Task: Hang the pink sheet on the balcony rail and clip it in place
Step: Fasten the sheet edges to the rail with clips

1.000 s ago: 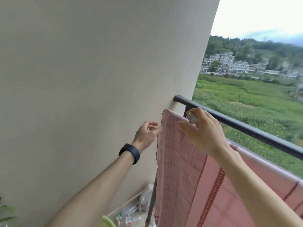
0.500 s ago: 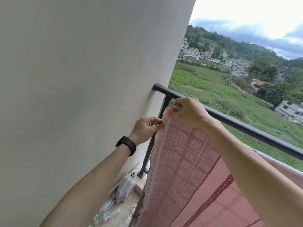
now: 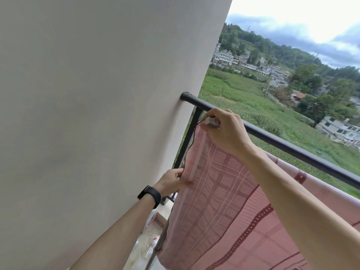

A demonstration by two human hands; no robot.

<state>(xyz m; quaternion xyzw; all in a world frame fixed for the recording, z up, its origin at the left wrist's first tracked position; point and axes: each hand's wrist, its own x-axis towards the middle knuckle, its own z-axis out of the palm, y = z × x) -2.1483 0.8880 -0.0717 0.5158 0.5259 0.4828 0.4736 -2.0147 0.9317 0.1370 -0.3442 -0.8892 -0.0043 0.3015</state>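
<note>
The pink patterned sheet [image 3: 220, 201] hangs down on the near side of the dark balcony rail [image 3: 292, 146], with its top left corner close to the wall. My right hand [image 3: 224, 131] grips a pale clip [image 3: 211, 121] at that top corner, just below the rail. Lower down, my left hand [image 3: 173, 182], with a black band on the wrist, pinches the sheet's left edge. Whether the clip bites the fabric is hidden by my fingers.
A plain beige wall [image 3: 97, 114] fills the left side and meets the rail's end. A dark rail post [image 3: 187, 141] runs down beside the sheet's edge. Plastic bottles and bags [image 3: 150, 242] lie on the floor below. Fields and houses lie beyond the rail.
My left hand has slid down the sheet's left edge. My right hand stays at the top corner with the clip, which now shows between the fingers. The view has shifted.
</note>
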